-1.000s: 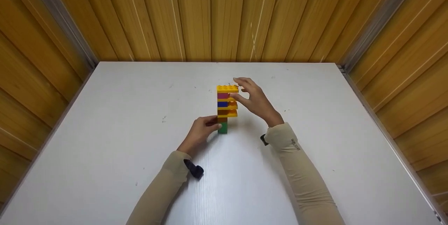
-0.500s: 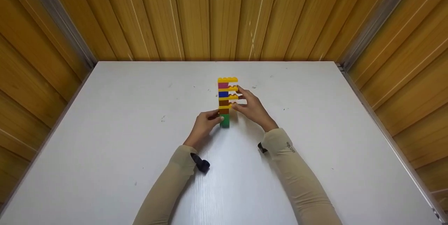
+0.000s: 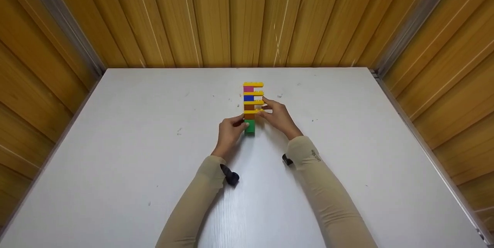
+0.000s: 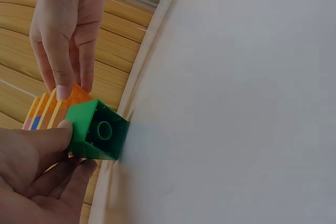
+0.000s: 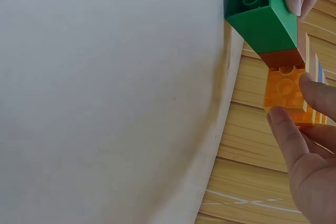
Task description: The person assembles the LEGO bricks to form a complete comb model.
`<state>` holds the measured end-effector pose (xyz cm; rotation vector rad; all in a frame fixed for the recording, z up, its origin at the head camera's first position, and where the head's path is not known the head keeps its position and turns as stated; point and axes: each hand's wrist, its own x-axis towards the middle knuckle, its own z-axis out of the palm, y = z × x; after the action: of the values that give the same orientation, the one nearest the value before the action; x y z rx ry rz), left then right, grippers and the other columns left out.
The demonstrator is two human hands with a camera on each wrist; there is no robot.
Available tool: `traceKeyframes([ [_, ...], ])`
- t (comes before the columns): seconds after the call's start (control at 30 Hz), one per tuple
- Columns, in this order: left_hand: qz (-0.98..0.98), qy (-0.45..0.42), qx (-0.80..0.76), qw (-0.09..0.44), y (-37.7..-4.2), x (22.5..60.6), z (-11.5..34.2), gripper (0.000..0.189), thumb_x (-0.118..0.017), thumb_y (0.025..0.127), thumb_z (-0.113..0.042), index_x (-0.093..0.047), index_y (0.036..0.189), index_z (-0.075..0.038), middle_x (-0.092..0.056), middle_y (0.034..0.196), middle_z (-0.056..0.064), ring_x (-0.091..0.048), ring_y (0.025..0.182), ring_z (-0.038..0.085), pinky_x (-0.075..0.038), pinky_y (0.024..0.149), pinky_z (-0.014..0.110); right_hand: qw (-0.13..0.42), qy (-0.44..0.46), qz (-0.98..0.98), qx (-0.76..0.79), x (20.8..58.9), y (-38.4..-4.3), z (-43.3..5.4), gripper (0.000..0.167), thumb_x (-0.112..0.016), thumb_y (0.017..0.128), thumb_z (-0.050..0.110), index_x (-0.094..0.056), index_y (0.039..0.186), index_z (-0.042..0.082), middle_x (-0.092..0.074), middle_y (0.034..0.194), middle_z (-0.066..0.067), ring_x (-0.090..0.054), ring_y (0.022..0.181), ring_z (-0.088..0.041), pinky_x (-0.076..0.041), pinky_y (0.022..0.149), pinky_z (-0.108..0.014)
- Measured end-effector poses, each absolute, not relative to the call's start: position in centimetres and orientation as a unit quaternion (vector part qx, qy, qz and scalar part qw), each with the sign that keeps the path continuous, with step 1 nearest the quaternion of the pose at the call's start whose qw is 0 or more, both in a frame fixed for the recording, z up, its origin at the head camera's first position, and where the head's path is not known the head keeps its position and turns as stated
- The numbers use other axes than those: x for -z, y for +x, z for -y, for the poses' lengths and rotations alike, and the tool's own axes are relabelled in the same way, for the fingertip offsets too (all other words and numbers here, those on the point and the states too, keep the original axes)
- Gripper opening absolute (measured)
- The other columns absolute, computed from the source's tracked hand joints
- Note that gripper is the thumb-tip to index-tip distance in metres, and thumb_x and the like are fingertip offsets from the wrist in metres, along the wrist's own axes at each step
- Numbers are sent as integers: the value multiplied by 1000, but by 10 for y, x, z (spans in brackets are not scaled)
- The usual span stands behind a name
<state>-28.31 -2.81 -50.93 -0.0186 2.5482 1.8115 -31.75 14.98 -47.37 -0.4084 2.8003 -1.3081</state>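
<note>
A tower of toy building bricks [image 3: 249, 98] stands out between my hands in the head view. Its base is a green brick [image 3: 251, 126], with orange-brown, blue and pink bricks above, separated by several yellow plates that jut out to the right. My left hand [image 3: 229, 134] pinches the green brick between thumb and fingers. On the other side, my right hand [image 3: 284, 118] grips the jutting ends of the lower yellow plates [image 5: 283, 87] with thumb and fingertips. Both wrist views show the hollow underside of the green brick [image 5: 270, 30], so the tower is tilted and held off the table.
The white table [image 3: 154, 155] spreads out on all sides below the hands, with small dark marks on its top. Wood-patterned panels [image 3: 216, 20] rise behind its far edge and along both sides. A black strap device [image 3: 230, 176] sits on the left wrist.
My right hand has dropped from the top of the tower to its lower yellow plates and taken hold. The tower has shifted away and slightly right, with my left hand still pinching its green base.
</note>
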Motion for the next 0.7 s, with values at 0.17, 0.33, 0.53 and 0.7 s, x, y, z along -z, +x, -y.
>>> traceKeyframes([
  [0.17, -819, 2, -574, -14, -286, 509, 26, 40, -68, 89, -11, -60, 128, -5, -65, 124, 10, -61, 118, 21, -51, 99, 33, 20, -109, -896, 429, 478, -324, -151, 61, -63, 93, 20, -37, 145, 2, -49, 141, -21, -58, 121, -31, -49, 100, -40],
  [0.33, -817, 2, -576, -3, -288, 510, 26, 38, -66, 90, -13, -61, 127, -5, -67, 123, 10, -62, 115, 20, -52, 96, 33, 43, -89, -899, 427, 482, -330, -148, 57, -60, 95, 18, -38, 144, 1, -50, 141, -19, -57, 122, -31, -49, 101, -39],
  [0.53, -812, 0, -583, 29, -288, 507, 26, 35, -65, 92, -14, -63, 125, -4, -67, 121, 10, -63, 112, 20, -54, 94, 32, 70, -69, -905, 414, 481, -334, -149, 48, -61, 94, 16, -48, 139, 6, -54, 139, -14, -59, 119, -29, -48, 102, -38],
  [0.7, -814, -12, -578, 56, -288, 507, 24, 32, -65, 92, -15, -65, 122, -5, -69, 119, 9, -65, 108, 18, -54, 92, 31, 107, -52, -909, 400, 482, -335, -152, 46, -61, 95, 20, -52, 138, 8, -56, 137, -13, -57, 120, -27, -46, 104, -39],
])
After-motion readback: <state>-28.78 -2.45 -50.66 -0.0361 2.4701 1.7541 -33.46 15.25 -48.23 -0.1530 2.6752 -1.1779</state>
